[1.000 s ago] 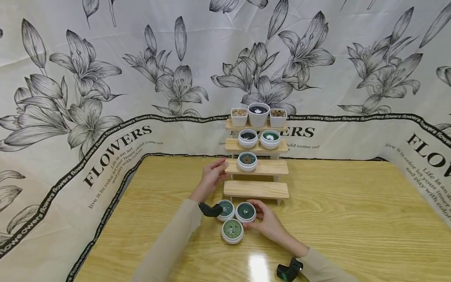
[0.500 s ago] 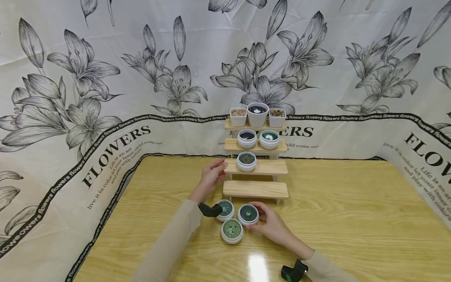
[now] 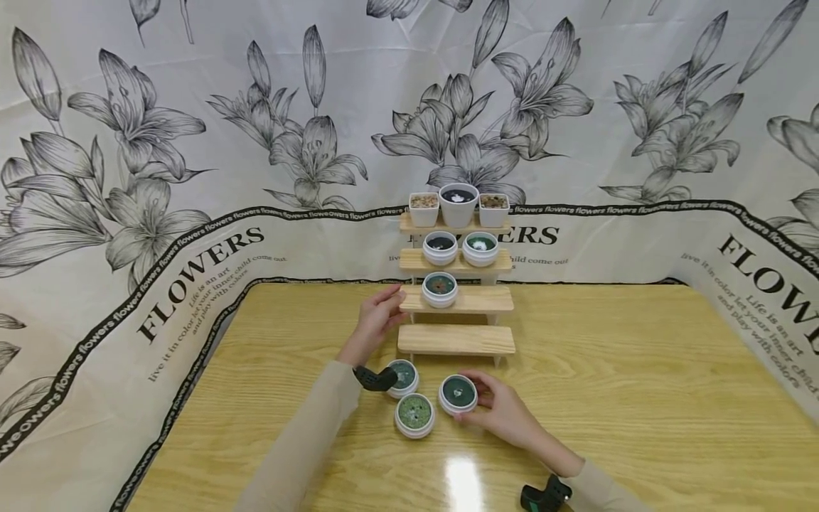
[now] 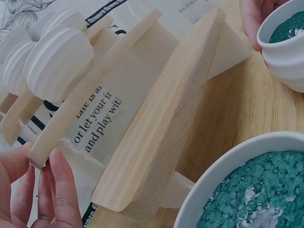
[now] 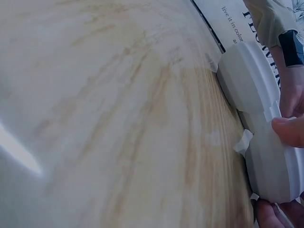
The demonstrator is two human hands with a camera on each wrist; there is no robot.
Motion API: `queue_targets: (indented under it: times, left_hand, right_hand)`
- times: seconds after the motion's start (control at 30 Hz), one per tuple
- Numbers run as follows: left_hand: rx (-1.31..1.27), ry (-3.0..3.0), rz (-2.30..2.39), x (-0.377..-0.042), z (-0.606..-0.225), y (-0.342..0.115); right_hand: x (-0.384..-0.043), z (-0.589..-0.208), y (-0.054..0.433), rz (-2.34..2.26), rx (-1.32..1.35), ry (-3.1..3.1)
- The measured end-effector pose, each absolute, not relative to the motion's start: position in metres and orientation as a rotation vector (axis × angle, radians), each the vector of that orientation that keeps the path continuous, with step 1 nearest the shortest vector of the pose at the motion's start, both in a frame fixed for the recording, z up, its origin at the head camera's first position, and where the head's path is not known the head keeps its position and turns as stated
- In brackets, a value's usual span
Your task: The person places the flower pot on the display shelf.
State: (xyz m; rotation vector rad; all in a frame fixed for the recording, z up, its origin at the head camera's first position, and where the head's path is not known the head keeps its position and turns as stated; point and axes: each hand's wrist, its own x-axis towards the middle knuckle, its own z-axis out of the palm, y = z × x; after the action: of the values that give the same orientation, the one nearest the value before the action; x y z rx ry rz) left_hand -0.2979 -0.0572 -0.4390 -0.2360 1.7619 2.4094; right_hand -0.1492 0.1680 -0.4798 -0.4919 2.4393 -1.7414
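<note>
My left hand [image 3: 371, 323] pinches the left end of a step of the wooden tiered stand [image 3: 456, 340]; the left wrist view shows thumb and fingertips around the board's end. With my right hand [image 3: 502, 414] I hold a small round white pot with a dark green filling [image 3: 458, 392], gripping its right side. To its left on the table are a pot with light green filling [image 3: 414, 414] and a pot with blue-green filling [image 3: 402, 377], partly hidden by the left wrist's black device. In the right wrist view, my thumb [image 5: 290, 131] lies on a white pot [image 5: 270, 166].
Higher steps bear a brown-and-teal-topped pot [image 3: 439, 290], a dark-filled pot [image 3: 440, 248], a green-filled pot [image 3: 480, 249], a taller white pot [image 3: 458, 208] and two square pots of pebbles, one at the left [image 3: 424, 211]. Flower-printed cloth [image 3: 320, 242] stands behind the wooden table [image 3: 640, 370].
My right hand has moved the dark green pot to the right and slightly nearer, apart from the other two pots. The left hand keeps its hold on the stand.
</note>
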Motion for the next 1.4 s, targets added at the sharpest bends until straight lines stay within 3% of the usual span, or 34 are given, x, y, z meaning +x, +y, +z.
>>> queue_targets:
  times: [0.3, 0.93, 1.4]
  left_hand:
    - [-0.246, 1.757, 2.422, -0.295, -0.439, -0.06]
    - [-0.24, 1.754, 2.423, -0.295, -0.436, -0.057]
    - [-0.279, 1.735, 2.408, -0.296, -0.435, -0.057]
  right_hand:
    - [-0.148, -0.476, 0.178, -1.775, -0.382, 2.418]
    - [-0.161, -0.43, 0.204, -1.717, -0.3, 2.691]
    - [-0.191, -0.403, 0.209, -1.757, -0.261, 2.776]
